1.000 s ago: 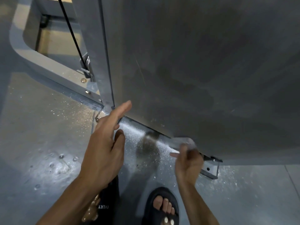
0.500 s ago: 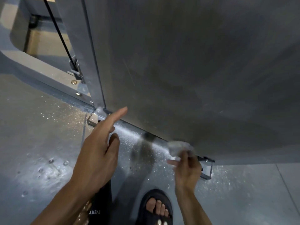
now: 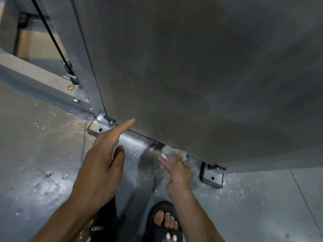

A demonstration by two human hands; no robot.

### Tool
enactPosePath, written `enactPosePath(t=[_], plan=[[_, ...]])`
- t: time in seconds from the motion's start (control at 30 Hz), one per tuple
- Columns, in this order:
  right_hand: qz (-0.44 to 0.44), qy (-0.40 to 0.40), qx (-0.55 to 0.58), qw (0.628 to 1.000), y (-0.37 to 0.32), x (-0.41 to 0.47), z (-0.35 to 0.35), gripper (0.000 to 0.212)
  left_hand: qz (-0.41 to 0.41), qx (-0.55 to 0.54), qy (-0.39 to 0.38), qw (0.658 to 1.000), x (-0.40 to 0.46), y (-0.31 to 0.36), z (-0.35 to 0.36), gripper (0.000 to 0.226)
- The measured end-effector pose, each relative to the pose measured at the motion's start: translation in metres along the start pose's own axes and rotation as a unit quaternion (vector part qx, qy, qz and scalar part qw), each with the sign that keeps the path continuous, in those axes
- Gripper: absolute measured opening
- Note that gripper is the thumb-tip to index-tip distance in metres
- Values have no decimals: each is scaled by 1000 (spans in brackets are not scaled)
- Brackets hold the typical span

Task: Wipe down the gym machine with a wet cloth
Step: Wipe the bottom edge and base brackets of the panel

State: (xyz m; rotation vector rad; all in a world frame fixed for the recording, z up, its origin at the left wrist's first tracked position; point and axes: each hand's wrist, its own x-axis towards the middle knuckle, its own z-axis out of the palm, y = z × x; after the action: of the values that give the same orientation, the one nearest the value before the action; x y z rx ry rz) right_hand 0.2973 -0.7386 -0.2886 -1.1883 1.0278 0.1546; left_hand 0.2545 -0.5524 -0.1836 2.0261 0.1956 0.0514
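Note:
The gym machine's big grey metal panel (image 3: 201, 75) fills the upper right of the view and reaches down to the floor. My right hand (image 3: 177, 169) holds a small white wet cloth (image 3: 168, 151) against the panel's bottom edge; the cloth is blurred and partly hidden by my fingers. My left hand (image 3: 103, 159) hovers flat with straight fingers, its fingertip pointing at the panel's lower left corner near a bolted foot bracket (image 3: 104, 122). It holds nothing.
A second floor bracket (image 3: 212, 176) sits right of my right hand. A black cable (image 3: 50, 32) runs down beside the grey upright. The grey base rail (image 3: 40, 81) crosses at left. The floor (image 3: 43, 154) glistens with wet speckles. My sandalled feet (image 3: 165, 222) stand below.
My right hand has slid the cloth left along the panel's bottom edge, away from the right bracket. My left hand has stayed flat near the corner. The camera shifted slightly.

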Motion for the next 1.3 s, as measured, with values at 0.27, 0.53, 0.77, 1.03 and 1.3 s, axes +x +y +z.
enactPosePath(t=[0.27,0.53,0.77,1.03,1.3], plan=[[125,42,175,976,-15,60,-79,18,1,-7,-6,1000,-2,-1,0,64],[80,-48,62,994,-7,13,-29,8,9,2,-36,999,-6,2,8,65],[65,74,225,969,-30,42,-93,23,15,12,-31,999,-6,2,9,66],[101,-50,103,988,-3,7,-13,15,2,5,-32,999,-6,1,13,65],[61,9,74,995,-9,16,-32,30,-44,-4,-20,999,-4,-14,9,59]])
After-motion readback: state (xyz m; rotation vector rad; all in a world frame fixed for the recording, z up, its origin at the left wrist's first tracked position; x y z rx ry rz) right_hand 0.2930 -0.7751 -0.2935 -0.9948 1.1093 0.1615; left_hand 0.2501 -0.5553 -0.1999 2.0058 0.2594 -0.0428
